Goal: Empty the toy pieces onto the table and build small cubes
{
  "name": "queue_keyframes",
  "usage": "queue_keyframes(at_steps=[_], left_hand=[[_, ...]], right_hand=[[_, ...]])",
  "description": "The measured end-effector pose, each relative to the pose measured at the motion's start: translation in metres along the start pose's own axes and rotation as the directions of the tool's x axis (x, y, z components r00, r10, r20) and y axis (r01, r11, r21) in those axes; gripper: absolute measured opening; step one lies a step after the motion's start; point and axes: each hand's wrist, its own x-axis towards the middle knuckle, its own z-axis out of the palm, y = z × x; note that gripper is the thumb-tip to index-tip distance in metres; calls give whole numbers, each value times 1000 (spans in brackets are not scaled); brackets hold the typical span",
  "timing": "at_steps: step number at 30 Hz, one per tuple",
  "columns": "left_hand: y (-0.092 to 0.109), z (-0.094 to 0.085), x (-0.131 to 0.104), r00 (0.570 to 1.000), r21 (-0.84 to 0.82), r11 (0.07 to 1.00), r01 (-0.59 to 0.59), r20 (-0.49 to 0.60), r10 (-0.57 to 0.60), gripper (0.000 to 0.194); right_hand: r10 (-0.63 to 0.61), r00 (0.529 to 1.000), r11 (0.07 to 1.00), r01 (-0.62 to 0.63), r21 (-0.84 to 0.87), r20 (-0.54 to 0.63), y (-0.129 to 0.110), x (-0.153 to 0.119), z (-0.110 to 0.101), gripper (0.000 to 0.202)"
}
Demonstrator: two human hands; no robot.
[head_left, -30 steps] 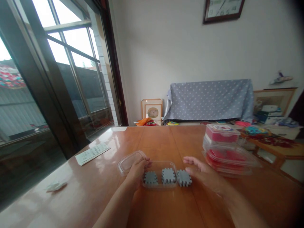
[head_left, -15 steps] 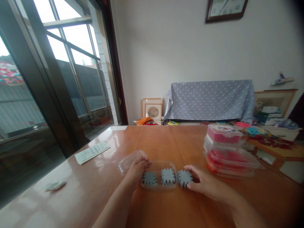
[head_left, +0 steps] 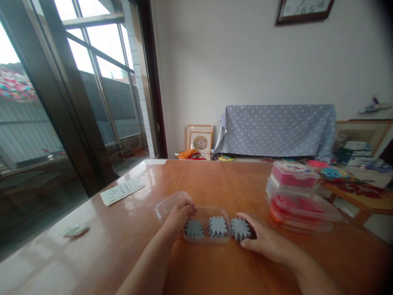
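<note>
Right hand (head_left: 264, 238) has thumb and fingers around the loose grey stack (head_left: 240, 228), can't tell if it's actually squeezing. That stack's just right of the clear tub (head_left: 207, 241), which has more grey tiles (head_left: 217, 226) in it. Left hand (head_left: 180, 214), fingers bunched, is at the tub's far left corner, hold unclear; lid's (head_left: 167, 205) just left.
</note>
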Motion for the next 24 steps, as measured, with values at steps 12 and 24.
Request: queue_keyframes(at_steps=[12, 24], left_hand=[[1, -2, -1, 1000, 3, 1000, 3, 0, -3, 16], [4, -1, -1, 998, -6, 999, 52, -28, -53, 22]], right_hand=[[-6, 1000, 995, 5, 101, 9, 6, -2, -7, 65], [-26, 998, 977, 15, 213, 48, 1, -5, -15, 46]])
